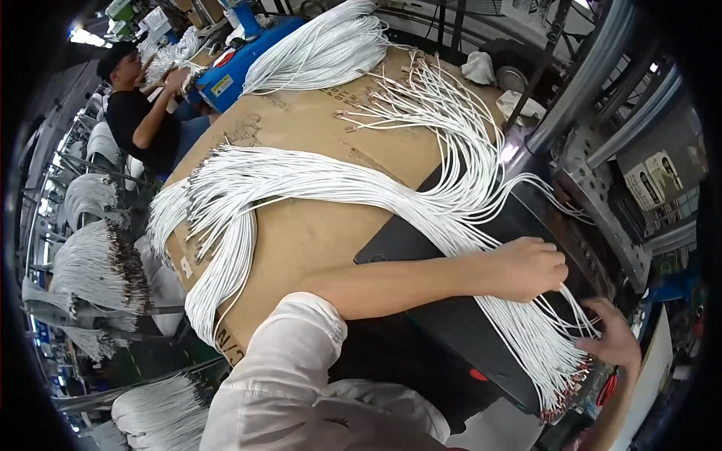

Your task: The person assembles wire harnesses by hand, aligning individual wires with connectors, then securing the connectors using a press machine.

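The bundle of white cables [421,199] in front of you runs across the cardboard sheet [316,120] and down over the black pad [451,323] at your right, where the loose ends fan out and their metal tips [568,391] hang past the pad's lower edge. Your left hand [530,267] reaches across your body and rests on this fan, fingers curled down into the strands and gathering a few of them; which strands sit between the fingertips is too fine to tell. Your right hand [617,334] is just beside the ends, at the right rim of the view, fingers open and spread, its fingertips touching the outer cables near the tips. Your white sleeve [286,361] fills the lower middle.

Farther out on the cardboard, a second branch of the same white cable sweeps left and droops over the sheet's left edge [218,225]. Another thick bundle [323,49] lies at the top of the cardboard, next to a blue machine [241,56]. Right of the pad stand grey metal posts [587,83] and a perforated metal bracket [594,180]. At the far left, more white cable bundles [98,263] hang on racks, and another person in a black shirt [131,113] works at the upper left, hands on a separate bundle.
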Tool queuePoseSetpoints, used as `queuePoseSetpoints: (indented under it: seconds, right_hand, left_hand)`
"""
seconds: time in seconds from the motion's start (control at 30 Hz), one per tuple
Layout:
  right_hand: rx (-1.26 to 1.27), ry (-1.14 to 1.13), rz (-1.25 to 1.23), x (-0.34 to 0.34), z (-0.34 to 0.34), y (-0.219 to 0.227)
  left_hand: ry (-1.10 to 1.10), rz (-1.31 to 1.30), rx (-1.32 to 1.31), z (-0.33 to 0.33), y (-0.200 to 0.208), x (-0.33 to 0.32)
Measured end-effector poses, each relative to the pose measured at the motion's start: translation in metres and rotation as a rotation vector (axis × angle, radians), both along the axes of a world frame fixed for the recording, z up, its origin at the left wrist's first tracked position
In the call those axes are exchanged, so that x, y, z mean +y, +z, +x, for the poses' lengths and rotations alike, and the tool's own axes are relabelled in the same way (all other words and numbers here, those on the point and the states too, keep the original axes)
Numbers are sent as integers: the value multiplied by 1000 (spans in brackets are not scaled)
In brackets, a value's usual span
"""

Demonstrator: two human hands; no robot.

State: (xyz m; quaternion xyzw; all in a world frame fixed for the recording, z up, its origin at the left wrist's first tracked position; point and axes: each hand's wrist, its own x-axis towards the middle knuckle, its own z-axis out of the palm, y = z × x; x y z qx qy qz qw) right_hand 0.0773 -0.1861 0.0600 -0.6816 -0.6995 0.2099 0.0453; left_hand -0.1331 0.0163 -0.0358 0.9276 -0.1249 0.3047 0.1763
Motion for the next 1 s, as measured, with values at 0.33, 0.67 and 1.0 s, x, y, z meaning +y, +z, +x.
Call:
queuePoseSetpoints:
  seconds: [0.33,0.67,1.0]
  right_hand:
    - [613,-688,121,-45,4,-21]
    - [1086,-494,286,-56,10,-8]
    - [-379,-532,336,26,19,-71]
  left_hand:
    - [10,-1146,476,13,46,31]
    - [-520,-1876,598,133,25,-169]
    - [-288,-1635,724,58,19,-47]
